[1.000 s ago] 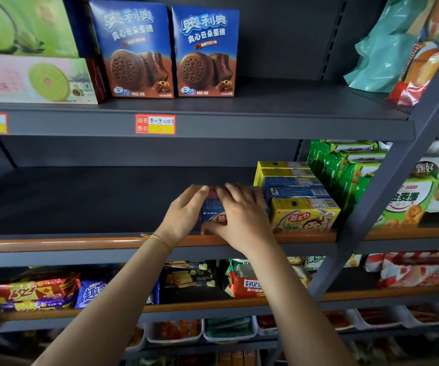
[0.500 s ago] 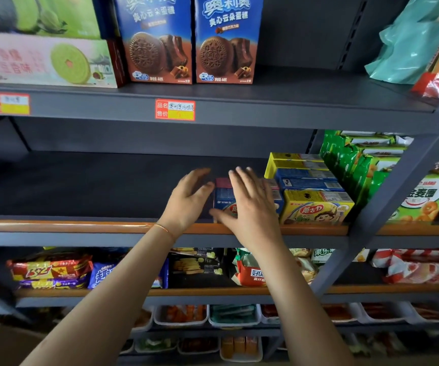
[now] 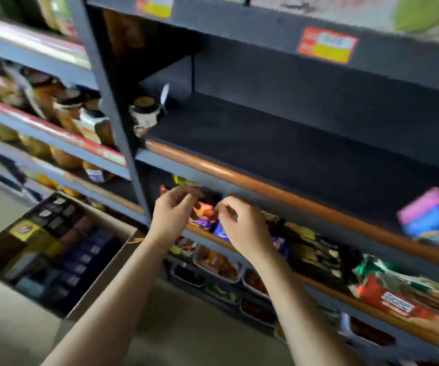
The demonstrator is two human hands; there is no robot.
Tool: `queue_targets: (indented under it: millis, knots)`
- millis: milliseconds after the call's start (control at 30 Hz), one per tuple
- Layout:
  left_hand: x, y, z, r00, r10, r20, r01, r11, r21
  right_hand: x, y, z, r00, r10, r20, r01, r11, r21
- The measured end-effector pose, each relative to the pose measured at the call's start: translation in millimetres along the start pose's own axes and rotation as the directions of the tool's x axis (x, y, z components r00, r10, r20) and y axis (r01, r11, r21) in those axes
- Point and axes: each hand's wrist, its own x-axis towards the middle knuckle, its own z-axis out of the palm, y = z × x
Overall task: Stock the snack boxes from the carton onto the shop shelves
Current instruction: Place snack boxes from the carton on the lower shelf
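Note:
The view is blurred and tilted. An open cardboard carton (image 3: 107, 223) stands on the floor at lower left, packed with several snack boxes (image 3: 62, 247) in yellow, brown and dark blue. A pink and blue snack box (image 3: 435, 220) sits on the dark shelf (image 3: 279, 154) at far right. My left hand (image 3: 172, 216) and my right hand (image 3: 242, 228) hang in the air below that shelf's brown front rail, fingers loosely curled, holding nothing.
Below the hands a lower shelf (image 3: 318, 283) holds snack packets, with trays of goods beneath it. A small jar (image 3: 144, 112) stands at the dark shelf's left end. The neighbouring rack on the left carries jars (image 3: 65, 109). Bare grey floor (image 3: 199, 339) lies between carton and shelves.
Both hands have come off the pink and blue box and dropped below the shelf rail. My head has swung left and down, bringing the carton into view.

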Motion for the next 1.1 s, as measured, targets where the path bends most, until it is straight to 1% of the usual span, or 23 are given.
queue_targets:
  millis: [67, 133, 200, 233, 300, 367, 433, 500, 533, 567, 633, 700, 733, 800, 833, 900, 967, 1033, 1100]
  knots:
    - [12, -46, -66, 0.994, -0.101, -0.036, 0.102, 0.994, 0.029, 23, -23, 75, 0.993, 0.022, 0.116, -0.023, 1.0, 0.013]
    - [22, -99, -136, 0.974, -0.204, -0.095, 0.208, 0.977, 0.042, 43, -49, 153, 0.969, 0.071, 0.236, -0.073, 0.997, -0.002]
    - [33, -155, -204, 0.938, -0.301, -0.17, 0.312, 0.949, 0.039, 62, -70, 235, 0.914, 0.144, 0.38, -0.137, 0.99, -0.047]
    - [36, -183, -236, 0.911, -0.352, -0.216, 0.364, 0.931, 0.019, 68, -80, 275, 0.883, 0.161, 0.441, -0.142, 0.987, -0.077]
    - [38, -239, -295, 0.827, -0.462, -0.32, 0.481, 0.876, -0.019, 77, -95, 356, 0.813, 0.196, 0.548, -0.146, 0.98, -0.134]
    - [37, -288, -346, 0.725, -0.559, -0.403, 0.579, 0.811, -0.081, 82, -103, 428, 0.72, 0.24, 0.651, -0.158, 0.97, -0.183]
    - [32, -332, -383, 0.623, -0.638, -0.451, 0.647, 0.745, -0.16, 84, -103, 490, 0.622, 0.283, 0.73, -0.142, 0.958, -0.25]
    - [25, -369, -405, 0.552, -0.689, -0.47, 0.701, 0.689, -0.185, 83, -100, 540, 0.532, 0.329, 0.78, -0.135, 0.943, -0.306]
    - [22, -383, -410, 0.535, -0.698, -0.476, 0.724, 0.669, -0.167, 81, -99, 560, 0.497, 0.348, 0.795, -0.137, 0.936, -0.324]
    - [19, -392, -413, 0.533, -0.693, -0.485, 0.738, 0.662, -0.135, 78, -99, 578, 0.464, 0.369, 0.805, -0.133, 0.928, -0.348]
    - [16, -405, -415, 0.57, -0.628, -0.53, 0.733, 0.68, -0.018, 70, -97, 607, 0.383, 0.393, 0.836, -0.12, 0.918, -0.377]
    - [15, -411, -417, 0.635, -0.488, -0.599, 0.685, 0.714, 0.144, 62, -91, 629, 0.283, 0.41, 0.867, -0.089, 0.911, -0.402]
    - [15, -414, -419, 0.679, -0.4, -0.615, 0.646, 0.723, 0.244, 59, -87, 637, 0.24, 0.424, 0.873, -0.061, 0.904, -0.423]
    - [14, -425, -423, 0.758, -0.226, -0.612, 0.567, 0.692, 0.447, 57, -82, 648, 0.17, 0.449, 0.877, -0.042, 0.893, -0.449]
    - [16, -431, -426, 0.787, -0.163, -0.595, 0.532, 0.668, 0.521, 58, -81, 651, 0.147, 0.449, 0.881, -0.059, 0.893, -0.446]
    - [18, -440, -434, 0.825, -0.111, -0.555, 0.492, 0.624, 0.607, 62, -80, 654, 0.128, 0.434, 0.892, -0.107, 0.9, -0.423]
    - [19, -449, -441, 0.855, -0.108, -0.508, 0.466, 0.592, 0.658, 65, -78, 656, 0.142, 0.417, 0.898, -0.173, 0.903, -0.392]
    - [21, -455, -445, 0.881, -0.115, -0.46, 0.438, 0.567, 0.697, 70, -76, 658, 0.168, 0.438, 0.883, -0.337, 0.867, -0.366]
    - [23, -456, -446, 0.889, -0.117, -0.443, 0.431, 0.543, 0.721, 76, -75, 658, 0.229, 0.512, 0.828, -0.527, 0.781, -0.337]
